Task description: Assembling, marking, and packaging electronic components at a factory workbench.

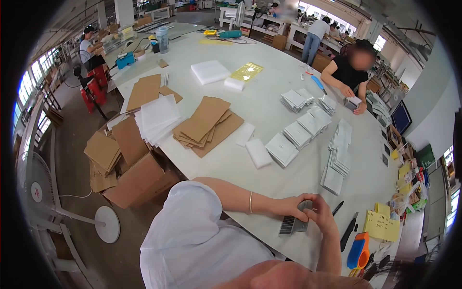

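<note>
At the table's near edge, my left hand (290, 206) and my right hand (321, 215) meet around a small grey block (294, 225). Dark lines run across the block's near side, like a stack of thin plates; its exact kind is not clear. The fingers of both hands are curled at its top, partly covering it. Right of my hands lie a black pen (338, 208) and a black-handled cutter (348, 233). Beyond them runs a row of flat white packets (338, 155), with more stacked packets (298, 133) to its left.
Brown cardboard sheets (206, 123), white foam sheets (158, 118) and a foam block (210, 72) lie across the table. An open carton (139, 176) stands at its left edge. An orange-blue tape dispenser (358, 250) is at right. Across the table, a co-worker (350, 72) handles a small box.
</note>
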Tool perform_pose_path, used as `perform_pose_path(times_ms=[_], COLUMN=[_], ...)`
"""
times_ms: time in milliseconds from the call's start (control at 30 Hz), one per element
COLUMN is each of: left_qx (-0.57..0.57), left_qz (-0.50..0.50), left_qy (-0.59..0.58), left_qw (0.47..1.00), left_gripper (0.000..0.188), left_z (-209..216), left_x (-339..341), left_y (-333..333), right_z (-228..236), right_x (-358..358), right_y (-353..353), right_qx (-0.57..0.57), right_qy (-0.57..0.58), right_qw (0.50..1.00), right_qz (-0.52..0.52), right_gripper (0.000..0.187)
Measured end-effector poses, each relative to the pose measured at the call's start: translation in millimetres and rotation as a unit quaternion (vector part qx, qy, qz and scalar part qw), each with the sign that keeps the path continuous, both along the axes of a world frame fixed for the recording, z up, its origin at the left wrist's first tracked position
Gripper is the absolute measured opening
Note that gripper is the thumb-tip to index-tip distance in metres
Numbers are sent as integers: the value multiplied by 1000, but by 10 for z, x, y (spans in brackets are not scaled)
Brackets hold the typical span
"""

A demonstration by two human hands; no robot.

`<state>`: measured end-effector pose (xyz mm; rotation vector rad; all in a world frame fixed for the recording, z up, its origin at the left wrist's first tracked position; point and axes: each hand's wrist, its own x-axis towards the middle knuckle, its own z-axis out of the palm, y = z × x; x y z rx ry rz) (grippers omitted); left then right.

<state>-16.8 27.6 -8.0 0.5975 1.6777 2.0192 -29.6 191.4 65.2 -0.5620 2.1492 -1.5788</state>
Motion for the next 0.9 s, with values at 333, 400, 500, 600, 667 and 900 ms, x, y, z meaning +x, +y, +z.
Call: perform_pose_path(times_ms=[333,400,500,600,667,900], left_qx=[-42,-16,-14,-42,-47,-37], left_qz=[6,1,-1,-1,-5,1], left_qy=[19,17,3,-9,-10,4], left_qw=[999,1000,1000,999,999,999], left_gripper=[91,91,91,90,90,91], left_z=[-56,-71,-62,-56,-36,-114], left_x=[-48,-29,-36,-44,-49,-54], left_y=[30,41,43,39,32,35], right_z=[-324,-151,-142,-244,-329,-200], right_x=[-171,-78,-38,-116,-165,-47], right_y=[78,37,80,73,79,34], right_qx=[23,-11,-23,-32,-14,-77], right_qy=[2,-35,-23,-39,-30,-71], right_qw=[998,999,999,998,998,994], right_qz=[-52,-38,-6,-36,-52,-29], right_gripper=[18,14,11,11,12,11])
